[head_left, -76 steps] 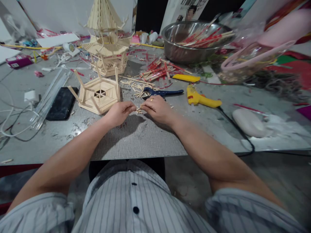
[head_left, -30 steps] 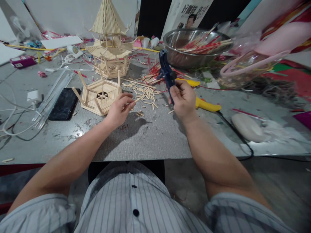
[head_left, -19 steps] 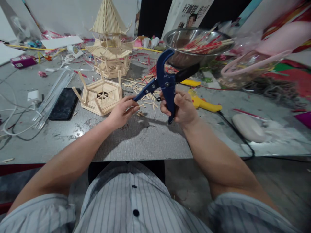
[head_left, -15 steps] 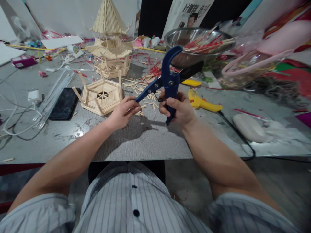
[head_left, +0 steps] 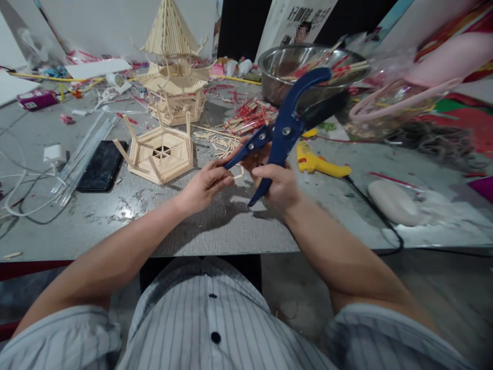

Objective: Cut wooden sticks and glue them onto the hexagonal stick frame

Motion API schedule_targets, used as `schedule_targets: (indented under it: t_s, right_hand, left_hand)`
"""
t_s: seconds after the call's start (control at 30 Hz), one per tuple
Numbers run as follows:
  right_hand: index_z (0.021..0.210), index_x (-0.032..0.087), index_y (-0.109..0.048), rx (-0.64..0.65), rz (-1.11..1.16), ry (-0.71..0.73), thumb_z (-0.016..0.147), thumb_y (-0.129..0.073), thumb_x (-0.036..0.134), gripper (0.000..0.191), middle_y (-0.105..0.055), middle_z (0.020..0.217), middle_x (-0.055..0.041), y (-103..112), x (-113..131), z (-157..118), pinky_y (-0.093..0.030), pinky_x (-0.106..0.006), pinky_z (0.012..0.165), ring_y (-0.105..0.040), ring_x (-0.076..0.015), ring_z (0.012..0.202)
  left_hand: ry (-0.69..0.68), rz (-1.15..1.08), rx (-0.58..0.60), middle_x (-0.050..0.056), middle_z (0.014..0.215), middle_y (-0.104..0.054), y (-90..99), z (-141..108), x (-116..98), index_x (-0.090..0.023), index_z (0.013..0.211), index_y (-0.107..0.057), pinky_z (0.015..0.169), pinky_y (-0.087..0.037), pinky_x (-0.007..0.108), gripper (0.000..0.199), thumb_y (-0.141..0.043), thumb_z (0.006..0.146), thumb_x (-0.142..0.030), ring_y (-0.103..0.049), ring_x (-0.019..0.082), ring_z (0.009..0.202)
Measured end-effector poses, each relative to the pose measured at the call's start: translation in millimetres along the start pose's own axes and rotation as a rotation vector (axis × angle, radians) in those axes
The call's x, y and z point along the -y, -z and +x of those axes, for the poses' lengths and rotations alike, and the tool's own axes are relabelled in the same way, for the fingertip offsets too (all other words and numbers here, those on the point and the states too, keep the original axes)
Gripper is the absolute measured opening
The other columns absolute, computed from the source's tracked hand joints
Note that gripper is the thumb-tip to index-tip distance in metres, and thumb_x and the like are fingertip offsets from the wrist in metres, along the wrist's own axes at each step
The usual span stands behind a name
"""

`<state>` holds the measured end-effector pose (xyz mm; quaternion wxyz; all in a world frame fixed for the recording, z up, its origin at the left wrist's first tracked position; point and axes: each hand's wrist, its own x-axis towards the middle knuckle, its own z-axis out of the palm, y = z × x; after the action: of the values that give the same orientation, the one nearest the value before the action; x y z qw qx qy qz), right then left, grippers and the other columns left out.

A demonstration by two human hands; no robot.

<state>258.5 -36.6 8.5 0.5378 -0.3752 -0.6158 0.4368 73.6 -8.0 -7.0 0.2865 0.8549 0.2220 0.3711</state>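
Observation:
A blue pipe cutter (head_left: 285, 132) is held up over the table, its hooked jaw and dark blade pointing up and to the right. My left hand (head_left: 204, 187) pinches the end of its thinner handle. Around the thicker handle my right hand (head_left: 282, 186) is closed, with the tip sticking out below. The handles are spread apart. Left of my left hand sits a hexagonal stick base (head_left: 162, 156) with upright posts. Short cut sticks (head_left: 219, 141) lie scattered behind my hands, partly hidden by the cutter.
A stick pagoda (head_left: 175, 77) stands behind the base. Farther right is a steel bowl (head_left: 271, 85) with red-tipped sticks. A yellow glue gun (head_left: 323, 165) with a black cord lies right of my hands. At left are a black phone (head_left: 100, 167) and a white charger (head_left: 55, 154).
The pipe cutter has tilted clockwise, its jaw swinging right toward the bowl and its thick handle's tip moving left. My left hand has shifted slightly right, still on the thin handle.

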Motion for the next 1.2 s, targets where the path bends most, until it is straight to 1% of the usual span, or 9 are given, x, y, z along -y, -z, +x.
schedule_targets:
  t_s: [0.07,0.13,0.17,0.23,0.3,0.47,0.7,0.87,1.2]
  right_hand:
    - [0.093,0.029,-0.062,-0.144,-0.235,0.099,0.069,-0.047,0.037,0.029,-0.067,0.089,-0.0056,9,-5,0,-0.049,-0.05,0.088,-0.062,-0.0302,0.104]
    - [0.098,0.029,-0.058,-0.261,-0.563,0.153,0.072,-0.05,0.034,0.028,-0.065,0.096,-0.0066,18,-9,0,-0.048,-0.051,0.089,-0.061,-0.0309,0.104]
    - [0.103,0.028,-0.056,-0.284,-0.714,0.18,0.072,-0.052,0.032,0.031,-0.064,0.101,-0.0077,21,-12,1,-0.048,-0.051,0.088,-0.06,-0.0314,0.104]
    - [0.112,0.025,-0.051,-0.258,-0.916,0.224,0.069,-0.055,0.029,0.043,-0.062,0.109,-0.0106,24,-17,2,-0.047,-0.052,0.089,-0.059,-0.0323,0.104]
    - [0.117,0.023,-0.048,-0.2,-1.006,0.246,0.066,-0.056,0.026,0.052,-0.061,0.112,-0.0127,21,-21,2,-0.046,-0.052,0.091,-0.058,-0.0325,0.105]
    - [0.121,0.021,-0.046,-0.115,-1.064,0.226,0.063,-0.057,0.02,0.059,-0.058,0.116,-0.0148,12,-29,3,-0.046,-0.053,0.091,-0.055,-0.0338,0.109]
    - [0.124,0.022,-0.043,-0.066,-1.093,0.183,0.064,-0.059,0.019,0.062,-0.056,0.119,-0.0144,14,-28,4,-0.045,-0.055,0.093,-0.053,-0.034,0.113]
    - [0.122,0.021,-0.045,-0.013,-1.109,0.156,0.064,-0.06,0.02,0.059,-0.057,0.119,-0.0156,13,-27,4,-0.044,-0.054,0.093,-0.053,-0.0346,0.114]
    - [0.121,0.023,-0.049,0.042,-1.138,0.125,0.065,-0.061,0.022,0.058,-0.06,0.119,-0.0131,9,-21,3,-0.046,-0.05,0.09,-0.056,-0.0343,0.11]
  left_hand:
    - [0.027,0.021,-0.094,0.012,0.109,-0.063,2.3,0,3,-0.016,0.081,-0.062,0.09,-0.049,0.032,0.035,-0.044,0.094,-0.044,-0.061,0.018,0.106]
    - [0.092,0.014,-0.168,0.009,0.091,-0.067,6.2,-1,6,-0.016,0.082,-0.061,0.078,-0.051,0.028,0.034,-0.045,0.093,-0.044,-0.063,0.014,0.084]
    - [0.134,-0.004,-0.192,0.006,0.08,-0.066,8.1,-1,7,-0.016,0.082,-0.06,0.07,-0.051,0.025,0.034,-0.045,0.093,-0.045,-0.061,0.011,0.071]
    - [0.191,-0.047,-0.218,0.001,0.063,-0.06,10.9,-2,7,-0.016,0.082,-0.058,0.056,-0.047,0.021,0.034,-0.046,0.092,-0.045,-0.053,0.008,0.055]
    - [0.199,-0.071,-0.224,0.0,0.059,-0.057,11.9,-2,5,-0.016,0.08,-0.057,0.051,-0.043,0.019,0.034,-0.046,0.092,-0.046,-0.049,0.007,0.05]
    - [0.183,-0.071,-0.211,0.001,0.061,-0.06,11.2,-1,-1,-0.017,0.076,-0.056,0.047,-0.04,0.018,0.031,-0.048,0.09,-0.043,-0.047,0.005,0.048]
    - [0.237,-0.129,-0.199,0.002,0.063,-0.063,12.0,-1,-3,-0.015,0.077,-0.057,0.045,-0.04,0.017,0.027,-0.05,0.09,-0.038,-0.05,0.005,0.047]
    - [0.274,-0.123,-0.221,0.001,0.06,-0.061,11.2,0,0,-0.016,0.071,-0.057,0.044,-0.04,0.017,0.031,-0.049,0.09,-0.038,-0.05,0.005,0.045]
    - [0.248,-0.095,-0.151,0.004,0.067,-0.067,12.5,-1,1,-0.015,0.08,-0.063,0.047,-0.044,0.018,0.024,-0.05,0.089,-0.033,-0.053,0.006,0.048]
